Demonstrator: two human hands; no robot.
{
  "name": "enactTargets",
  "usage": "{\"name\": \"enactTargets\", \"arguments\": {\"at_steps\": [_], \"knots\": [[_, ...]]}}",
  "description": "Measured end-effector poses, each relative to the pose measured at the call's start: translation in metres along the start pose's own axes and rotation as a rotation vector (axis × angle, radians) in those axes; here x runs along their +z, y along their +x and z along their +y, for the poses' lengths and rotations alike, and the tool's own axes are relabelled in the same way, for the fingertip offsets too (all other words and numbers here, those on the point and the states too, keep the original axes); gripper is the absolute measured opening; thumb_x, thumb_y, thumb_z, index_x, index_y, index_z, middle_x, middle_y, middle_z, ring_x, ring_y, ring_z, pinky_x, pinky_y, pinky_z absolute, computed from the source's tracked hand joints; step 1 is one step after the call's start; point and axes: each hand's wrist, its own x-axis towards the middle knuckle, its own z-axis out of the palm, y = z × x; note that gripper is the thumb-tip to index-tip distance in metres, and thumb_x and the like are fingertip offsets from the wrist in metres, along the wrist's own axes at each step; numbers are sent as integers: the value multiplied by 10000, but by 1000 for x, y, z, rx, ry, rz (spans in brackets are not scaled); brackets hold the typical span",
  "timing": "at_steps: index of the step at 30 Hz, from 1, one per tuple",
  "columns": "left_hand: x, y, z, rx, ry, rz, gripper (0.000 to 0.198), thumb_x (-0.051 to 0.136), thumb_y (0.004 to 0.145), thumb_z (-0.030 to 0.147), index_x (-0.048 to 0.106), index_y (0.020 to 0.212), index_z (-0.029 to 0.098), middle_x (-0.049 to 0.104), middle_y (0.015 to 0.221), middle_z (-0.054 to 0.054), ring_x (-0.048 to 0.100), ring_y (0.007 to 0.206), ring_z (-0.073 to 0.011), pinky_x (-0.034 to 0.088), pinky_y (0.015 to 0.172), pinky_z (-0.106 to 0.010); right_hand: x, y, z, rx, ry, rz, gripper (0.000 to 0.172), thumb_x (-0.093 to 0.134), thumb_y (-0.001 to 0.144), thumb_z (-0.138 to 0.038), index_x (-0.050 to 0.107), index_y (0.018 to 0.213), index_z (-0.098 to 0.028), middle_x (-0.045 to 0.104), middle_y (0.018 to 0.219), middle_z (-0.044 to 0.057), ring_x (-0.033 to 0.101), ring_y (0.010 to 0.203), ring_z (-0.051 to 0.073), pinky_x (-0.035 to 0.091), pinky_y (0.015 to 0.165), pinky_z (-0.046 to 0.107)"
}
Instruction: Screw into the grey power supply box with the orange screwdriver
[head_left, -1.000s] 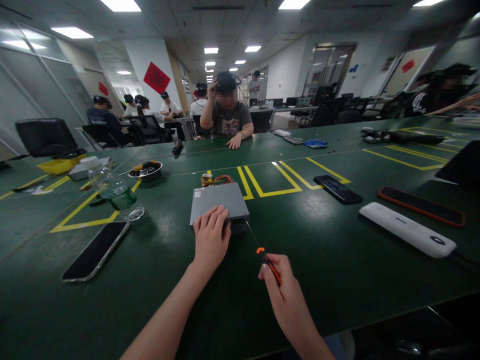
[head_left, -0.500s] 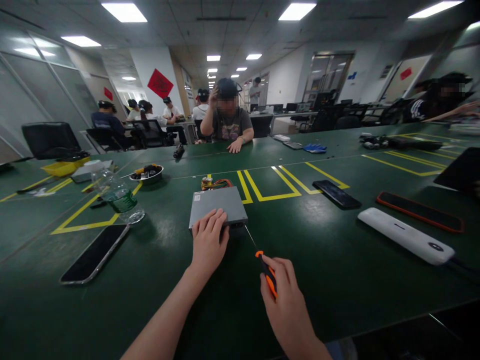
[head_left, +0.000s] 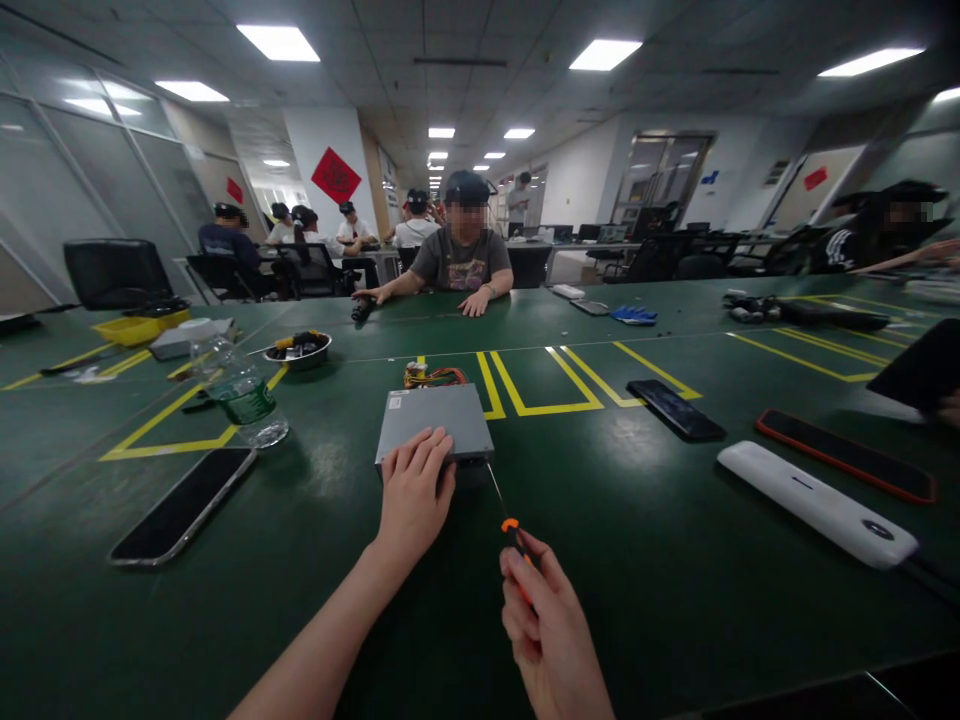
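Observation:
A grey computer power supply (head_left: 442,408) lies on the green table in front of me, its bundle of coloured wires (head_left: 436,376) at the far side. My left hand (head_left: 415,492) holds it at the near edge, fingers across the top and thumb down the front face. In my right hand (head_left: 553,612) is a screwdriver with an orange and black handle (head_left: 511,526), the fingers closed round it. Its thin shaft (head_left: 496,490) points away from me, and the tip is at the near right corner of the power supply. Whether the tip sits in a screw I cannot tell.
Left of me are a phone (head_left: 184,508), a plastic bottle (head_left: 251,405) and a metal bowl of tools (head_left: 300,352). A dark phone (head_left: 675,408), an orange-edged phone (head_left: 844,455) and a white elongated device (head_left: 814,502) lie right. Across the table sits a person (head_left: 463,258).
My right hand has turned round the screwdriver handle and shifted slightly left, covering more of it. My left hand stays on the power supply. The person opposite has lowered a raised hand to the table.

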Motion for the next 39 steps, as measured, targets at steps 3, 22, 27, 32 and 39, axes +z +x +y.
{"name": "enactTargets", "arguments": {"at_steps": [3,22,27,32,39], "knots": [[0,0,0,-2,-7,-4,290,468,834,199,528,1116,231,585,1190,-58,478,1142,-232,342,918,-425,6,-3,1,44,179,-10,377,706,602,-383,545,878,-185,548,709,-26,250,379,-5,186,329,140],[-4,-1,-1,-35,-26,-33,281,459,846,216,530,1117,233,568,1215,-32,461,1148,-215,336,931,-401,-24,5,-9,-345,-803,-49,328,457,811,-512,501,949,-218,573,689,-5,511,506,123,389,440,230],[-6,-1,-1,-35,-28,-45,272,456,850,222,535,1110,230,562,1222,-33,454,1159,-212,330,941,-394,-15,5,-7,83,-108,-86,342,598,724,-498,489,810,-185,493,603,-67,225,349,-4,160,335,143],[-4,-2,-2,-39,-44,-49,263,461,848,213,532,1100,236,555,1230,-15,440,1170,-198,320,949,-381,-3,2,-9,241,267,-73,319,699,618,-356,483,760,-168,426,599,-91,131,349,-25,130,305,134],[-4,-2,-3,-47,-53,-45,259,463,849,221,527,1100,230,552,1232,-12,438,1170,-192,323,945,-376,-9,-7,2,157,107,-67,322,624,709,-471,477,726,-185,413,505,-93,207,328,-7,155,319,138]]}}
